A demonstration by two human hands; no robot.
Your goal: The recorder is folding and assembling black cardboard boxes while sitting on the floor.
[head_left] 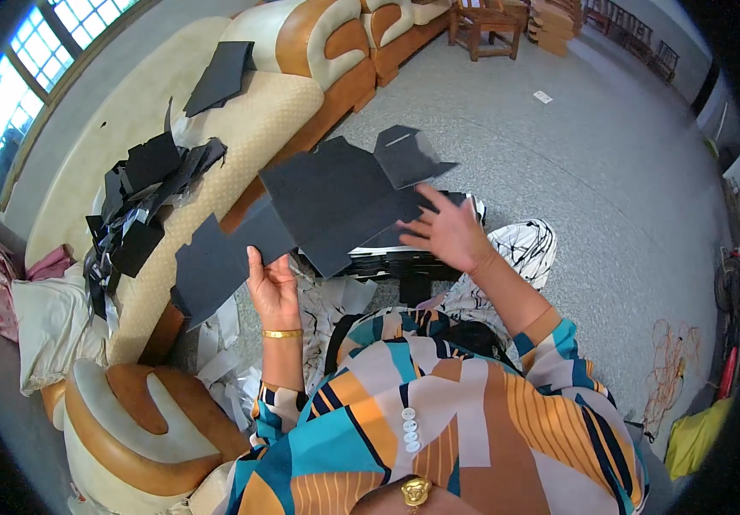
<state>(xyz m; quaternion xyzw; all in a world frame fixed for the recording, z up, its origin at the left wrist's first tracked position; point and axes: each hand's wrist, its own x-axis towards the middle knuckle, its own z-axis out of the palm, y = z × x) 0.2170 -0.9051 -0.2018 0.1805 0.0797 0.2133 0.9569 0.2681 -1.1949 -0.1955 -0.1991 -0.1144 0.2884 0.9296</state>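
A large black die-cut cardboard sheet, with flaps folding out at several sides, is held up in front of me. My left hand pinches its lower edge between thumb and fingers, near the left flaps. At the sheet's right end my right hand is open, fingers spread; whether a fingertip touches the cardboard I cannot tell. Below the sheet, between my legs, lies a stack of black pieces with white edges, partly hidden by the sheet.
On the cream sofa seat to the left lie a heap of black scraps and a flat black piece. White strips litter the floor by my left arm. A wooden stool stands far off. Orange cord lies at right.
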